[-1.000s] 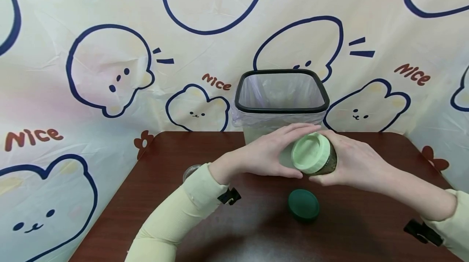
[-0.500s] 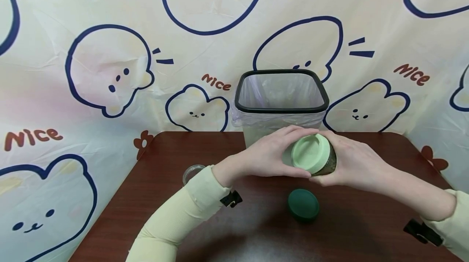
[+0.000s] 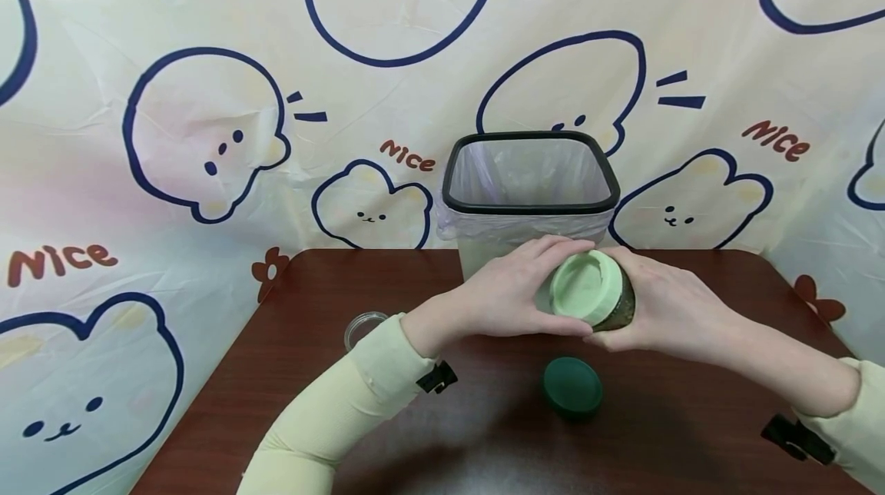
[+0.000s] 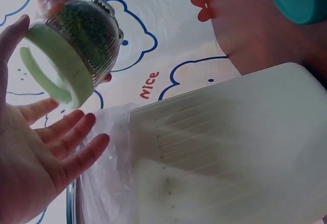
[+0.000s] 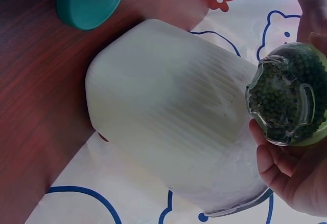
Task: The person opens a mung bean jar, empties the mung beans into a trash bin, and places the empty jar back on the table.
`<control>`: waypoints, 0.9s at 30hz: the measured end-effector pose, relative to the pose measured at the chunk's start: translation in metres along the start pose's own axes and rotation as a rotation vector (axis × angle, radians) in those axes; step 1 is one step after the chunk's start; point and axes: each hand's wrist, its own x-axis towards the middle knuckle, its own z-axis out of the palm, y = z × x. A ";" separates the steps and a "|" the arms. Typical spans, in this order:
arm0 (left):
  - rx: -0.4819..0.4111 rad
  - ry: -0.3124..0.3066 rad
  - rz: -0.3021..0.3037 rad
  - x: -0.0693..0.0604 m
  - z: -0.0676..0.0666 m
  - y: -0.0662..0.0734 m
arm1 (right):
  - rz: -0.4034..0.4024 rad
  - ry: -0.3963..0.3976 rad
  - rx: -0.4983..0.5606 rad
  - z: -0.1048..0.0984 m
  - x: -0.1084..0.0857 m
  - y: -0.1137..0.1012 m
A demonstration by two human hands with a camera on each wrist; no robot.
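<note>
A glass jar (image 3: 625,304) full of small green grains, with a pale green lid (image 3: 586,289), is held tilted above the table, its lid facing left. My right hand (image 3: 671,307) grips the jar body, its fingers wrapped behind the glass (image 5: 281,96). With thumb and index finger, my left hand (image 3: 508,291) holds the lid's rim; the left wrist view shows the other fingers of that hand (image 4: 30,157) spread beside the lid (image 4: 64,65). Below the jar, a dark green round lid (image 3: 572,387) lies on the table.
Behind the hands stands a bin with a black rim (image 3: 532,210) and a translucent liner. A clear round glass piece (image 3: 362,326) sits left, partly behind the left sleeve. A patterned cloth (image 3: 207,249) hangs behind the brown table (image 3: 387,272).
My left hand has shifted slightly right, its thumb now further along the lower edge of the pale lid. The right hand and jar have barely moved.
</note>
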 end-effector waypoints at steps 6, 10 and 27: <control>-0.049 -0.030 0.028 -0.002 -0.007 -0.001 | -0.006 0.021 0.000 0.001 0.000 0.000; -0.125 -0.039 0.074 -0.003 -0.012 -0.004 | 0.002 0.013 0.015 0.000 0.000 0.000; -0.185 -0.065 0.099 0.002 -0.005 -0.007 | 0.013 -0.006 0.022 0.002 0.001 0.000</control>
